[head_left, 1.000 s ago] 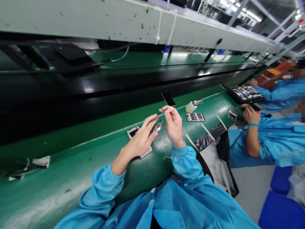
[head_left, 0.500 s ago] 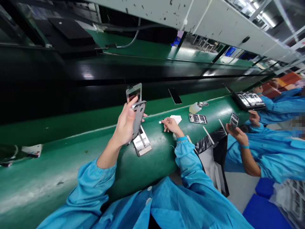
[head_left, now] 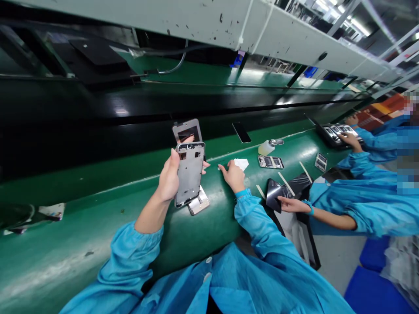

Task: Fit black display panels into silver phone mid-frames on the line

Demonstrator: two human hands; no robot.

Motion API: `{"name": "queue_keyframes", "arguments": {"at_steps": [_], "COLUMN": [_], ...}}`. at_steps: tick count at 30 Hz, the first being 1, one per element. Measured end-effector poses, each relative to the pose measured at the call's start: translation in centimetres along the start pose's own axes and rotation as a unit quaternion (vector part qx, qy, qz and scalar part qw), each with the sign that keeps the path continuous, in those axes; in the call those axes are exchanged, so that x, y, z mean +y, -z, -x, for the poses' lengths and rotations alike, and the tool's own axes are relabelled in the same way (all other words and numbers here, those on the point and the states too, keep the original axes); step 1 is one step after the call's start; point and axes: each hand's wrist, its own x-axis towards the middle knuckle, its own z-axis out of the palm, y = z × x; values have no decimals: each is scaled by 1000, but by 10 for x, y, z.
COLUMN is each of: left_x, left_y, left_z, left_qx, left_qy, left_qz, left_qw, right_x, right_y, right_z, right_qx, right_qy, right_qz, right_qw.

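Observation:
My left hand (head_left: pixel 168 179) is closed around a bare grey phone frame (head_left: pixel 190 174), its flat inner face toward me. A second phone part (head_left: pixel 188 129), silver-edged with a dark opening, stands behind the frame, held by the fingers of that hand. Below them a phone with a pale face (head_left: pixel 200 204) lies on the green bench, partly covered by the frame. My right hand (head_left: pixel 234 176) rests low over the bench beside a crumpled white wipe (head_left: pixel 241 164). Its thumb is apart from the bent fingers, and I see nothing between them.
A bottle of yellowish liquid (head_left: pixel 266 147) and an opened phone (head_left: pixel 271 162) stand to the right. A dark phone panel (head_left: pixel 241 132) lies farther back. At right, a co-worker's hand (head_left: pixel 290 204) holds dark film near tape strips; a tray of phones (head_left: pixel 334 133) sits beyond.
My left hand has turned the frame's flat face toward me. The small pale piece in my right fingers no longer shows, and the thumb has spread. The co-worker's phone now lies on the bench.

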Motion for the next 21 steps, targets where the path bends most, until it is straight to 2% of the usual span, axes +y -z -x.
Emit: {"name": "queue_keyframes", "arguments": {"at_steps": [4, 6, 8, 10, 11, 13, 18, 21], "left_x": [17, 23, 26, 27, 27, 29, 45, 56], "left_y": [-9, -15, -21, -27, -29, -33, -39, -44], "left_z": [11, 17, 22, 27, 29, 33, 46, 54], "left_qx": [-45, -67, -87, -104, -108, -103, -68, -62], "left_qy": [86, 122, 142, 151, 151, 143, 90, 70], "left_qz": [106, 143, 162, 168, 168, 171, 201, 238], "left_qw": [990, 980, 973, 969, 968, 969, 973, 967], "right_x": [-21, -35, -50, -66, -73, -83, -80, -69], "right_y": [14, 23, 32, 40, 43, 46, 52, 59], "right_z": [19, 36, 57, 77, 86, 98, 115, 120], "right_qx": [-3, -40, -127, -237, -281, -323, -300, -357], "right_qy": [69, 122, 175, 204, 204, 187, 126, 101], "right_qz": [-74, -148, -265, -377, -412, -446, -555, -575], "right_qw": [995, 981, 939, 872, 843, 814, 766, 729]}}
